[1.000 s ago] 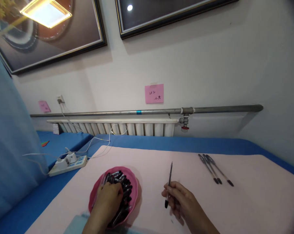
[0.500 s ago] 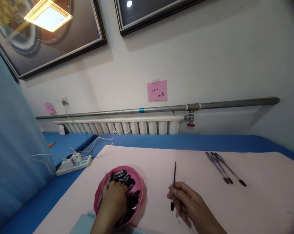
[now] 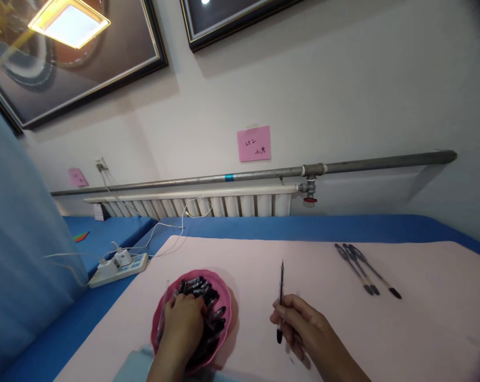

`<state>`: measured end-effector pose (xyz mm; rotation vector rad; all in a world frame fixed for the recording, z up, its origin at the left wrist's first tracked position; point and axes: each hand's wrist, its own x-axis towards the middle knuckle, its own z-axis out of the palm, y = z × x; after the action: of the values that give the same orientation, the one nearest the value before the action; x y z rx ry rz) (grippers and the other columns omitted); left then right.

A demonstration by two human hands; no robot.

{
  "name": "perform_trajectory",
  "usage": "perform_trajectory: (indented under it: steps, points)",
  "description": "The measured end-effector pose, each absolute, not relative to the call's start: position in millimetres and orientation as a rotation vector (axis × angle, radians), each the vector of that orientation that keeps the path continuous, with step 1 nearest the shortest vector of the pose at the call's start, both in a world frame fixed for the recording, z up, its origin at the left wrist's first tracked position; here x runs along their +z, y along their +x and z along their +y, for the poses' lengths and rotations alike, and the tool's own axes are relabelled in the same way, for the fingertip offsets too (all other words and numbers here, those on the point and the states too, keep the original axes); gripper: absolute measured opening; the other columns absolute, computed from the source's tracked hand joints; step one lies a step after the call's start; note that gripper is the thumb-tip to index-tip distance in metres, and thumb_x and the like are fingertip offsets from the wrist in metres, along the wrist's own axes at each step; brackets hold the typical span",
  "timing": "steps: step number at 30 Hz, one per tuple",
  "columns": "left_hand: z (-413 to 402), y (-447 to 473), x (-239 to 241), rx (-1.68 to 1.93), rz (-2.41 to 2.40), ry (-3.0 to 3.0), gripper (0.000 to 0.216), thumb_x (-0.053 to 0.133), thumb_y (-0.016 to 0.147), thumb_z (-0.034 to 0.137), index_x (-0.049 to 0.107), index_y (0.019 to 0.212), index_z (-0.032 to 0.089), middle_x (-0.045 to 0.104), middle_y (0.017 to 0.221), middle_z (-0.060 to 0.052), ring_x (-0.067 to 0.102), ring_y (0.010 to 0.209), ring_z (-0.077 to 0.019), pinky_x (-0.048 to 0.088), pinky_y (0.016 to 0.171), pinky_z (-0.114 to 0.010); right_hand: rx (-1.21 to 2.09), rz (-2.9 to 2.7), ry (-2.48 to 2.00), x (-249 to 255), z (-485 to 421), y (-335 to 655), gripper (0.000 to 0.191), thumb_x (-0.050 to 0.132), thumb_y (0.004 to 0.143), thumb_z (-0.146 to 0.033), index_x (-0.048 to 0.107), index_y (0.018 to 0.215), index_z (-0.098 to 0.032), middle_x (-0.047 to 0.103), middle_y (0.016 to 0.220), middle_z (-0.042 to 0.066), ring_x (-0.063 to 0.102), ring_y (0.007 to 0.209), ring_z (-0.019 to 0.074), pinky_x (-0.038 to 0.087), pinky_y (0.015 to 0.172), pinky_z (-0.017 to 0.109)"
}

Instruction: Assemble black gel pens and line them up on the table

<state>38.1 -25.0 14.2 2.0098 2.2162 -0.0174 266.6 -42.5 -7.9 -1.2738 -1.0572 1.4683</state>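
Moved: black caps [image 3: 216, 314] have shifted about the left hand [image 3: 185, 321] since half a second ago; the right hand [image 3: 303, 321] keeps its pose.
Left hand: reaching forward from the bottom edge, back up, fingers bent down among the caps; fingertips hidden, so whether its grip holds one cannot be told.
Right hand: slanting in from lower right, grip narrow, thumb and fingers pinching a pen [image 3: 281, 305].
Pen: above the pink sheet [image 3: 255, 276], right of the bowl, tip pointing away from the person, black end nearest.
Bowl [image 3: 226, 297]: pink, wavy-rimmed, on the sheet.
Three pens [image 3: 360, 269]: farther right, lying close together on the sheet, black ends nearest.
Blue table [image 3: 343, 228]: beneath the sheet.
Radiator [image 3: 232, 207]: behind it.
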Motion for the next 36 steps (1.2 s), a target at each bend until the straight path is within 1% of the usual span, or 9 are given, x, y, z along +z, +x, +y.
perform_trajectory:
  steps: [2,5,9,13,18,22,26,29,36]
  points:
    - [-24,39,14,-0.028,2.227,1.994,0.04,0.034,0.08,0.012,0.071,0.087,0.025,0.069,0.101,-0.006,0.054,0.104,-0.028,0.03,0.091,-0.045,1.452,-1.06,-1.259,-9,-43,266,0.023,0.053,0.075,-0.041,0.055,0.068,-0.019,0.058,0.062,-0.001,0.04,0.042,0.0064,0.029,0.036,0.02]
    - [-24,40,15,-0.01,2.245,1.987,0.043,0.03,0.081,0.012,0.069,0.095,0.023,0.069,0.103,-0.007,0.054,0.104,-0.0281,0.031,0.09,-0.044,1.441,-1.064,-1.259,-11,-42,266,0.021,0.053,0.074,-0.04,0.056,0.07,-0.019,0.061,0.067,0.0,0.041,0.043,0.0067,0.029,0.036,0.02]
    - [-21,40,12,-0.003,2.261,1.999,0.045,0.03,0.082,0.011,0.067,0.104,0.023,0.068,0.108,-0.008,0.054,0.106,-0.0291,0.031,0.091,-0.046,1.462,-1.102,-1.293,-13,-41,266,0.023,0.053,0.074,-0.042,0.056,0.072,-0.02,0.061,0.067,0.0,0.041,0.044,0.0072,0.03,0.037,0.02]
    - [-18,39,4,0.006,2.241,2.028,0.045,0.029,0.081,0.012,0.071,0.093,0.026,0.069,0.102,-0.008,0.054,0.103,-0.0299,0.028,0.091,-0.049,1.442,-1.089,-1.294,-12,-43,265,0.024,0.053,0.075,-0.043,0.056,0.071,-0.02,0.062,0.069,0.0,0.041,0.044,0.0067,0.028,0.037,0.019]
    - [-18,42,4,0.045,2.246,2.004,0.043,0.032,0.079,0.011,0.071,0.082,0.027,0.069,0.098,-0.006,0.054,0.102,-0.0274,0.028,0.091,-0.048,1.427,-1.098,-1.281,-12,-44,264,0.021,0.052,0.075,-0.04,0.055,0.073,-0.02,0.063,0.07,0.001,0.041,0.045,0.0067,0.028,0.038,0.018]
    - [-15,43,8,0.025,2.27,1.974,0.038,0.033,0.082,0.015,0.068,0.09,0.027,0.069,0.103,-0.006,0.054,0.105,-0.0271,0.029,0.09,-0.047,1.426,-1.091,-1.293,-10,-45,263,0.018,0.052,0.075,-0.039,0.054,0.073,-0.02,0.063,0.069,0.001,0.04,0.046,0.0065,0.028,0.038,0.017]
    - [-10,42,7,0.011,2.28,1.946,0.032,0.043,0.08,0.02,0.065,0.101,0.031,0.069,0.108,-0.004,0.052,0.11,-0.0268,0.028,0.091,-0.046,1.43,-1.079,-1.289,-8,-45,262,0.018,0.052,0.074,-0.038,0.054,0.073,-0.02,0.063,0.067,0.001,0.04,0.046,0.0065,0.026,0.038,0.017]
    - [-8,42,6,0.016,2.28,1.941,0.033,0.046,0.077,0.019,0.065,0.101,0.032,0.068,0.11,-0.003,0.051,0.112,-0.0275,0.029,0.09,-0.046,1.431,-1.08,-1.288,-7,-46,261,0.018,0.052,0.073,-0.038,0.053,0.072,-0.02,0.063,0.068,0.001,0.042,0.046,0.0068,0.025,0.038,0.017]
    - [-9,45,7,0.033,2.282,1.964,0.032,0.045,0.078,0.017,0.068,0.096,0.029,0.068,0.11,-0.005,0.051,0.113,-0.0281,0.027,0.092,-0.047,1.434,-1.106,-1.292,-11,-45,262,0.018,0.051,0.075,-0.038,0.053,0.074,-0.02,0.063,0.067,0.001,0.041,0.046,0.0067,0.025,0.038,0.017]
